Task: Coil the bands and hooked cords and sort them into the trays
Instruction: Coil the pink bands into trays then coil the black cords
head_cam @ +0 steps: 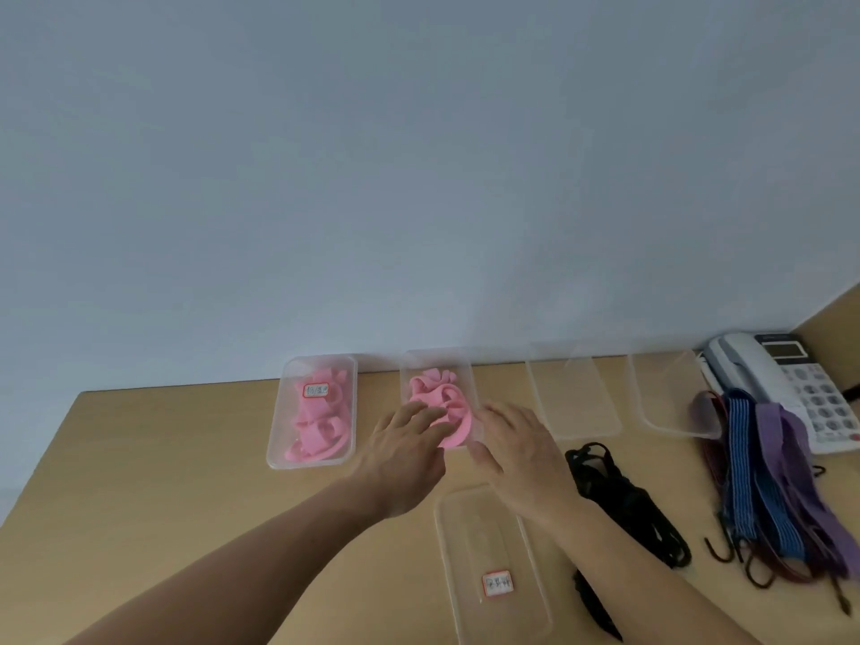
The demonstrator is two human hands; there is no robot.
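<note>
A second clear tray at the back of the desk holds coiled pink bands. My left hand lies on the near end of those bands with its fingers stretched out. My right hand rests with straight fingers against the tray's near right corner. Further left, a labelled tray is filled with more pink bands. A pile of black cords lies right of my right forearm. Blue, purple and dark red hooked cords lie at the far right.
Two clear trays stand at the back right. A labelled clear lid or tray lies near me between my forearms. A white desk phone sits in the right corner against the wall.
</note>
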